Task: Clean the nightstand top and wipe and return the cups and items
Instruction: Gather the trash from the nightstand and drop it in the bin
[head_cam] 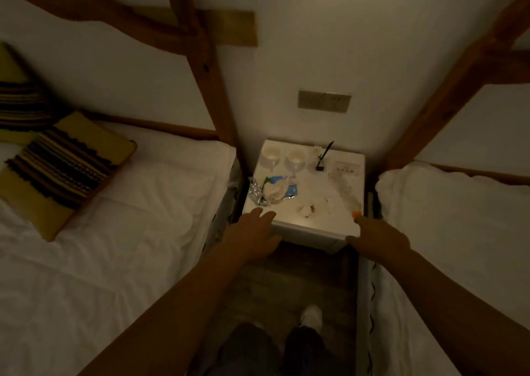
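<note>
Both bare forearms reaching forward between two white beds (120, 232) to white nightstand (315, 229): left hand (253, 233) flat, fingers straight on front-left corner; right hand (378, 239) curled around front-right edge. Two cups (282, 157) standing well beyond, at back-left.

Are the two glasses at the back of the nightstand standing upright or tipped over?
Upright. Both wine glasses stand on their bases at the nightstand's back left, bowls above stems, rims facing up. Whether they hold anything, I cannot tell.
</note>
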`<move>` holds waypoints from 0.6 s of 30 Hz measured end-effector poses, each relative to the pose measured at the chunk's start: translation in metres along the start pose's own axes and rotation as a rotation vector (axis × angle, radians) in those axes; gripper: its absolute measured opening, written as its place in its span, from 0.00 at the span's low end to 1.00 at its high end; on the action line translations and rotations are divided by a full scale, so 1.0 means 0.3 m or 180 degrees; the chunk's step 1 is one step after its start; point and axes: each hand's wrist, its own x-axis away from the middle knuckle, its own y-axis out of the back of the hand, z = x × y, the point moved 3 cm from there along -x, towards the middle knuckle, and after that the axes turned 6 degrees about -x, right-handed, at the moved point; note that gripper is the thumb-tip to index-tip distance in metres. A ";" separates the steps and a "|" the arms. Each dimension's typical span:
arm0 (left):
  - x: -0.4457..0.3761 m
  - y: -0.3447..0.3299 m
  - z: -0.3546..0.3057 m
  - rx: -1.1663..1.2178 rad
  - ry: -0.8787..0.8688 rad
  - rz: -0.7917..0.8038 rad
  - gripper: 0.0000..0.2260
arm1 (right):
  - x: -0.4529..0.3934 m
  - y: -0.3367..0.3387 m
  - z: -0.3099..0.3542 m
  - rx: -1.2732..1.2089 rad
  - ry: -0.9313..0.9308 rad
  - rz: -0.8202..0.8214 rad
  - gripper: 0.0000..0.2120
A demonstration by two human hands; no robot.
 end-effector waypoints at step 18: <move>-1.120 -0.516 0.254 -0.0640 0.0271 -0.0798 0.46 | -1.016 -0.294 -0.246 0.0163 -0.0171 -0.0967 0.43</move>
